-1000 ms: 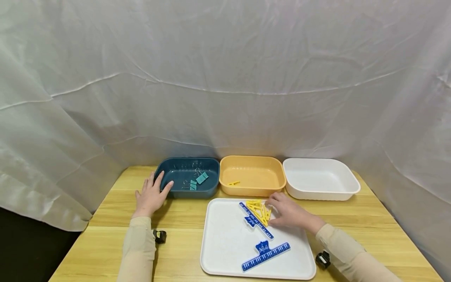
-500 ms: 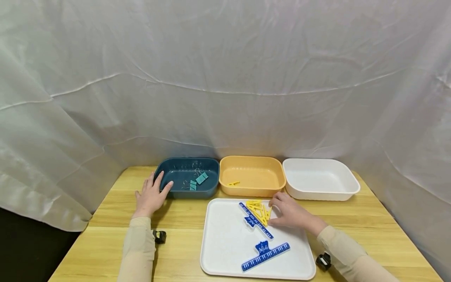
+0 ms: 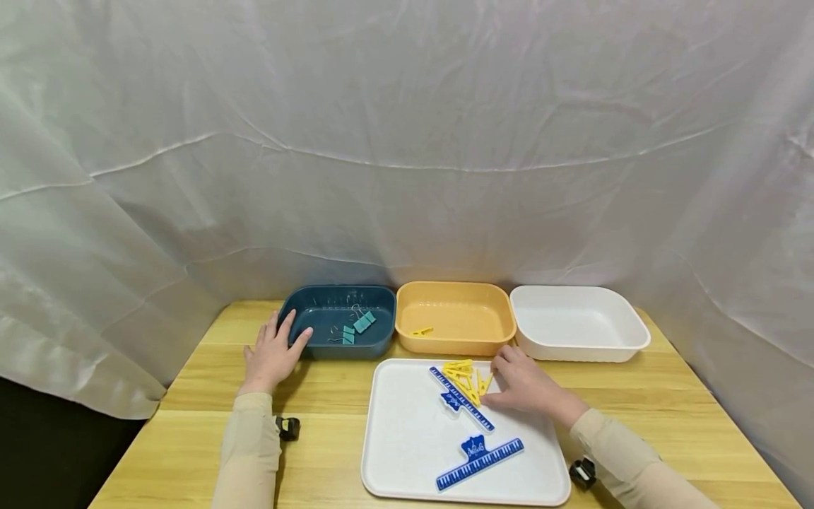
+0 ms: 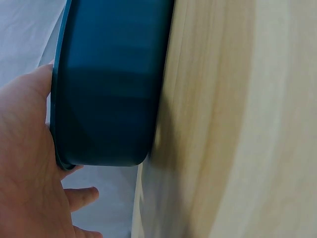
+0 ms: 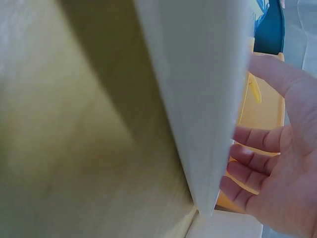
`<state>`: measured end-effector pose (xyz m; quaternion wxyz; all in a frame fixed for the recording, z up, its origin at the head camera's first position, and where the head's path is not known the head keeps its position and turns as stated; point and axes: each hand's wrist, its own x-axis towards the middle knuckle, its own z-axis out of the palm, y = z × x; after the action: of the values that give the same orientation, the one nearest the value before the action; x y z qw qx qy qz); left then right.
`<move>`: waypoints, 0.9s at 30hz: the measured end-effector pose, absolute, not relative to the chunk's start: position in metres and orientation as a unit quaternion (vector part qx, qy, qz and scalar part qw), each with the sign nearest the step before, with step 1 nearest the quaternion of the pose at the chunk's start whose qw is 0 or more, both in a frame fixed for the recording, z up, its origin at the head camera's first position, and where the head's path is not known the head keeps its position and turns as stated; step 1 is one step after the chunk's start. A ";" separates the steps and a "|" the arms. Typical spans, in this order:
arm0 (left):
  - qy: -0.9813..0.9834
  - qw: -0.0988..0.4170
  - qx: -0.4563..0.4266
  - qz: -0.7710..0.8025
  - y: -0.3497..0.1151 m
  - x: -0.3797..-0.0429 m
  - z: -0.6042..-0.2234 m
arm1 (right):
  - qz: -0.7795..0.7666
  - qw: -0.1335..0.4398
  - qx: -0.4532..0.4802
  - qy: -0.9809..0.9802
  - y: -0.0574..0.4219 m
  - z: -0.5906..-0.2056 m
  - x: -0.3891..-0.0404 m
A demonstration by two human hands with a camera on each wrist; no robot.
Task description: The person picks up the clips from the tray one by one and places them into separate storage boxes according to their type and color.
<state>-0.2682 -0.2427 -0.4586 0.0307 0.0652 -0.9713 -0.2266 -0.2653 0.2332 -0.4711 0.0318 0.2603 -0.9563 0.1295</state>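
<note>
My left hand rests at the left end of a dark teal bin, its fingers spread along the rim. Two teal binder clips lie inside that bin. On a white tray, my right hand is beside a small heap of yellow clothespins. Thumb and index finger stand apart around the heap's right side; whether they touch a clothespin cannot be seen clearly. A blue piano-key-patterned clip lies against the heap. Another such blue clip lies nearer the tray's front.
A yellow-orange bin with one yellow clothespin in it stands in the middle of the row. To its right is a white bin. The wooden table ends at a pale curtain behind.
My right hand's fingertips have shifted slightly at the heap, and clothespins at its right side have spread apart a little. The upper blue clip has moved slightly left. My left hand stays put.
</note>
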 end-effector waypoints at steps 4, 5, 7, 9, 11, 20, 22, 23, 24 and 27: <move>-0.972 0.031 0.064 -0.225 -0.243 -0.269 -0.458 | 0.128 0.033 0.261 -0.956 0.233 -0.469 -0.264; -0.971 0.032 0.064 -0.226 -0.243 -0.269 -0.458 | 0.129 0.037 0.265 -0.955 0.233 -0.468 -0.264; -0.971 0.033 0.064 -0.227 -0.243 -0.269 -0.459 | 0.129 0.046 0.269 -0.953 0.233 -0.467 -0.262; -0.971 0.034 0.064 -0.229 -0.242 -0.269 -0.459 | 0.131 0.059 0.274 -0.951 0.234 -0.465 -0.261; -0.970 0.034 0.064 -0.231 -0.242 -0.268 -0.459 | 0.128 0.077 0.283 -0.948 0.235 -0.465 -0.261; -0.970 0.031 0.063 -0.232 -0.243 -0.267 -0.459 | 0.104 0.122 0.306 -0.939 0.238 -0.461 -0.261; -0.970 0.032 0.064 -0.233 -0.243 -0.267 -0.460 | 0.101 0.128 0.310 -0.936 0.238 -0.460 -0.260; -0.970 0.032 0.064 -0.233 -0.243 -0.267 -0.460 | 0.099 0.133 0.313 -0.935 0.238 -0.459 -0.260; -0.970 0.031 0.065 -0.232 -0.243 -0.267 -0.460 | 0.096 0.139 0.316 -0.933 0.238 -0.458 -0.260; -0.970 0.031 0.065 -0.231 -0.242 -0.267 -0.459 | 0.094 0.159 0.329 -0.926 0.237 -0.455 -0.260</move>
<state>-0.2675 -0.2423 -0.4588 0.0308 0.0651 -0.9703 -0.2310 -0.2597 0.2368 -0.4551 0.1588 0.3291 -0.9261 0.0942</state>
